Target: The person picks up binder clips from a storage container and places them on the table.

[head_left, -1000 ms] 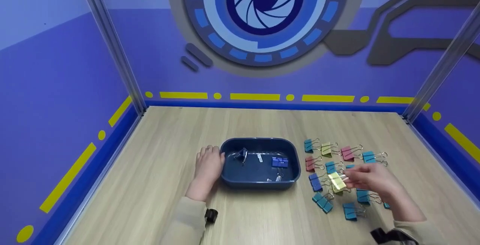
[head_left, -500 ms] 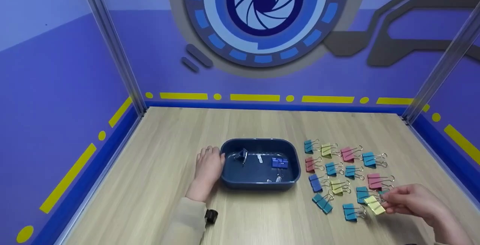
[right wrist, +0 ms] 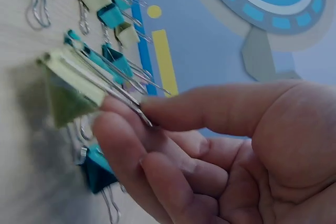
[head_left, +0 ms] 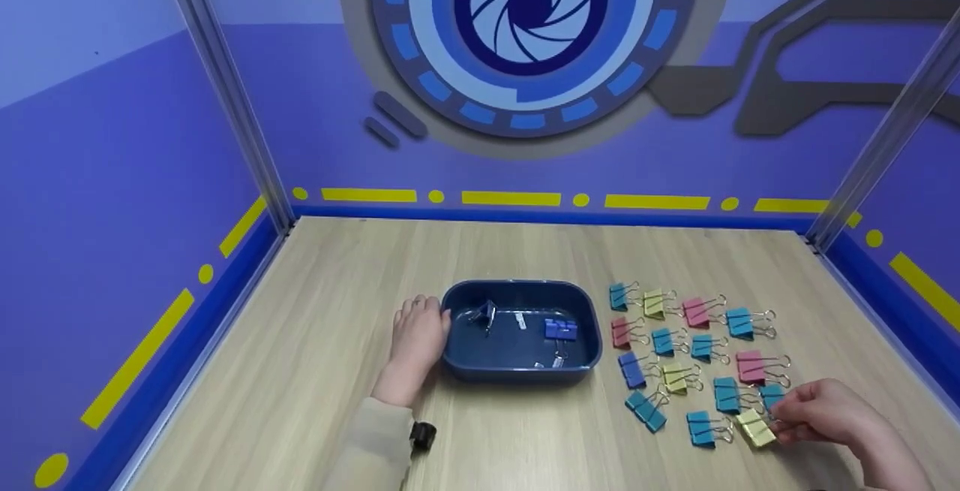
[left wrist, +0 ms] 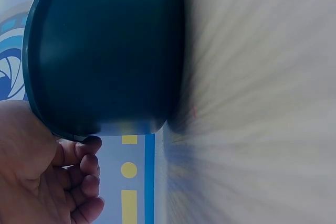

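My left hand (head_left: 420, 332) is at the left end of a dark blue plastic bin (head_left: 525, 375). In the left wrist view its curled fingers (left wrist: 90, 184) lie by the bin's outer wall (left wrist: 110, 51), and the thumb side overlaps the rim. My right hand (head_left: 829, 412) pinches a yellow binder clip (head_left: 756, 429) by its wire handles, low at the near right of the clip group. The right wrist view shows thumb and fingertips on the handles, with the yellow body (right wrist: 71, 87) pointing away. A teal binder clip (head_left: 772, 396) is partly hidden behind this hand.
Several teal, yellow, pink, red and blue binder clips lie in loose rows right of the bin, among them a teal clip (head_left: 701, 429) left of the held one. Inside the bin are a blue clip (head_left: 560, 329) and a dark clip (head_left: 486, 312). Printed walls enclose the table (head_left: 360, 251).
My right hand has carried the yellow binder clip from over the middle of the clips rightward and toward me, then lower beside a teal clip. The left hand has stayed at the bin.
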Tool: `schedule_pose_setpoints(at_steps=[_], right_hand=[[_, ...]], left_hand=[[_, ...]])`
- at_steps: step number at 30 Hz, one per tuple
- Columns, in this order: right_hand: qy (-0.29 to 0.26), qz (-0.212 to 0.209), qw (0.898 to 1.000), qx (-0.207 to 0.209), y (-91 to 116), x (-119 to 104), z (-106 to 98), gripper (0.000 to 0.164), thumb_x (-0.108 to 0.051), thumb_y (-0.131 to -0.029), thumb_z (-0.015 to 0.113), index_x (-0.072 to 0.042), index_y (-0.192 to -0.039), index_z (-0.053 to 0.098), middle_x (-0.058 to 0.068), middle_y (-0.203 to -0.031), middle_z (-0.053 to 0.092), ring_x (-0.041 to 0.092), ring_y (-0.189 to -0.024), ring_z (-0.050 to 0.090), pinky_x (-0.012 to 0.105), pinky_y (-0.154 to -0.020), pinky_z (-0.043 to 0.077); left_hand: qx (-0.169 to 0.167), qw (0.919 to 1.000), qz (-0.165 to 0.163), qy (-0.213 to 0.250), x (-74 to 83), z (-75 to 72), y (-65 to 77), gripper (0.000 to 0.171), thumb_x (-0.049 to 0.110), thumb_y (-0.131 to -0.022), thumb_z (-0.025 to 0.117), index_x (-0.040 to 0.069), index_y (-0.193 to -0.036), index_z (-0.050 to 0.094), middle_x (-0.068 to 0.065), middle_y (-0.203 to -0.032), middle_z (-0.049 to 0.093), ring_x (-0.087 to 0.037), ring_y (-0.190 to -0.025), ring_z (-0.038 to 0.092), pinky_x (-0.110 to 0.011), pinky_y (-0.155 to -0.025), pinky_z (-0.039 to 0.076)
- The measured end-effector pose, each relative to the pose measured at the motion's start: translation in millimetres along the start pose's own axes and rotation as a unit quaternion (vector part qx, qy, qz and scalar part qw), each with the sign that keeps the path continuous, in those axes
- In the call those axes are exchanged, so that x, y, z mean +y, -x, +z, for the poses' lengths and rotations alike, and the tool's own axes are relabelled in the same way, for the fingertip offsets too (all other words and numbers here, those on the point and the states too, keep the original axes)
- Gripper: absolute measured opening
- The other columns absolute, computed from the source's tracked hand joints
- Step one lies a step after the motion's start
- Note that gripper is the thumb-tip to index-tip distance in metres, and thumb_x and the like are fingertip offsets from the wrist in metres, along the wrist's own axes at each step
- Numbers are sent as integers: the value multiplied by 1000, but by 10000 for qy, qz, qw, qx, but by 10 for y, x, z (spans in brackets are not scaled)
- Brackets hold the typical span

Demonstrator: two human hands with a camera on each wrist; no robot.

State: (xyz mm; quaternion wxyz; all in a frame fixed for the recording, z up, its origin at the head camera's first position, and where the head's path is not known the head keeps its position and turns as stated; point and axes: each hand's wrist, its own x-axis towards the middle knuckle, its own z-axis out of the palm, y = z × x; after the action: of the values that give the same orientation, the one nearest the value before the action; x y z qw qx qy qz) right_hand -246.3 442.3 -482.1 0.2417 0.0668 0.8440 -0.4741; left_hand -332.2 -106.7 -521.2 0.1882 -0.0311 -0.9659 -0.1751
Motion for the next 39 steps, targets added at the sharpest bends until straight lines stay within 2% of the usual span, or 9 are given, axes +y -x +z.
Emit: schedule_pose_setpoints(at_steps=[5, 14, 18, 22, 24, 27, 31, 34, 39], right_hand=[[198, 227, 9967, 759, -172, -97, 128, 15, -1, -95, 60, 11, -95, 70, 7, -79, 77, 15, -68, 73, 30, -67, 60], [342, -123, 9895, 1399, -400, -196, 233, 21, -5, -96, 59, 14, -98, 68, 5, -76, 76, 11, -65, 72, 28, -62, 57], [148, -282, 9892, 1429, -456, -217, 255, 24, -3, -96, 60, 19, -106, 64, 6, -76, 76, 12, -64, 72, 28, -62, 58], [-22, -345, 9905, 1328, -482, -238, 266, 21, -2, -96, 61, 17, -106, 64, 7, -77, 76, 13, -65, 73, 29, -62, 59], [6, -375, 9913, 1262, -479, -248, 269, 18, -3, -96, 62, 14, -101, 65, 7, -77, 76, 13, -65, 73, 29, -62, 59], [231, -421, 9902, 1312, -457, -282, 260, 23, -5, -96, 63, 17, -102, 65, 9, -80, 77, 12, -66, 73, 29, -62, 59], [1062, -433, 9794, 1663, -406, -386, 227, 36, -16, -96, 65, 17, -111, 65, 9, -84, 76, 11, -69, 69, 28, -63, 55], [1479, -423, 9685, 1960, -363, -489, 215, 42, -24, -97, 64, 15, -115, 65, 17, -91, 75, 14, -73, 69, 28, -62, 51], [1659, -738, 9535, 2406, -320, -657, 263, 46, -32, -99, 64, 10, -118, 67, 32, -113, 70, 37, -93, 70, 36, -68, 53]], left_hand=[[-33, 10000, -34, 51, -3, -2, -4, 26, 23, -99, 61, -2, -102, 66, -19, -102, 67, -38, -100, 60, -48, -84, 46], [2, 10000, 21, 83, 2, -1, 12, 24, 23, -98, 61, -1, -101, 66, -18, -100, 66, -37, -100, 60, -48, -84, 46], [44, 9999, 56, 72, 9, -10, 15, 24, 23, -99, 61, -1, -100, 66, -18, -98, 66, -37, -98, 60, -48, -83, 46], [30, 10000, 34, 72, 10, -17, 13, 24, 23, -99, 61, -1, -99, 66, -18, -97, 66, -37, -98, 61, -48, -82, 46], [19, 10000, 26, 84, 7, -18, 10, 24, 22, -99, 61, -1, -99, 66, -18, -97, 66, -37, -98, 61, -48, -83, 46], [9, 9999, 20, 107, 9, -20, 9, 24, 23, -99, 61, -1, -100, 66, -18, -98, 66, -37, -98, 61, -48, -83, 46], [58, 9999, 45, 105, 2, -12, 8, 24, 22, -98, 62, -1, -99, 66, -18, -97, 66, -38, -96, 61, -48, -82, 47], [86, 9999, 50, 94, -4, -5, 5, 23, 22, -98, 62, -1, -99, 66, -18, -96, 66, -38, -95, 61, -48, -81, 46], [95, 9999, 48, 91, -2, -2, 11, 24, 22, -98, 62, -1, -98, 66, -18, -96, 66, -38, -95, 61, -48, -81, 46]])
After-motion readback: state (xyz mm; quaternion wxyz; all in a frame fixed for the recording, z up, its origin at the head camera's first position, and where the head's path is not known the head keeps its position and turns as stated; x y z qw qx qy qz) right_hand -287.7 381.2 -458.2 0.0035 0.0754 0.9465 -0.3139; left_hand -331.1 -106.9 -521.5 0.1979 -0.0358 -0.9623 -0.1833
